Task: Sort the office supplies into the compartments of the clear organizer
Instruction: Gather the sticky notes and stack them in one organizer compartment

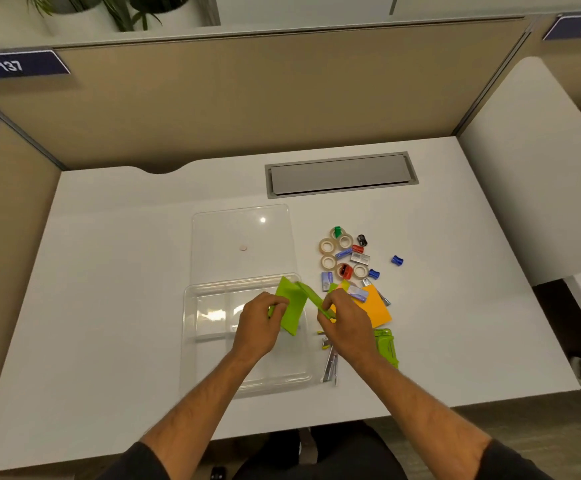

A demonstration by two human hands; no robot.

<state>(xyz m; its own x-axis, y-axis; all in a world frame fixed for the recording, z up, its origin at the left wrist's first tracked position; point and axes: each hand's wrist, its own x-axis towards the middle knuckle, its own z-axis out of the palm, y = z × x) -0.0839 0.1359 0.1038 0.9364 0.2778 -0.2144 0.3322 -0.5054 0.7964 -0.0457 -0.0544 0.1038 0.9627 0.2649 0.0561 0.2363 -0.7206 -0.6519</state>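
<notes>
The clear organizer (pixel 213 344) sat near the front edge of the desk (pixel 109 306), about midway along it, with its clear lid (pixel 244 237) lying flat just behind it. Over the organizer's back right compartments, both hands worked at green sticky notes: the left hand (pixel 259 327) was closed on a green pad (pixel 292 306) tilted above the tray, and the right hand (pixel 346 323) pinched a second green pad (pixel 311 297), seen edge-on, just beside the first. Under the right hand lay an orange sticky pad (pixel 377 308) on the desk, just right of the organizer. Behind it, toward the desk's back edge, lay a loose cluster of tape rolls (pixel 327 245), small staple boxes (pixel 360 258), and sharpeners, with one blue sharpener (pixel 397 260) apart to the right. A green stapler (pixel 387 346) lay right of the right wrist, and a metal clip-like piece (pixel 330 367) lay beside the organizer's front right corner
</notes>
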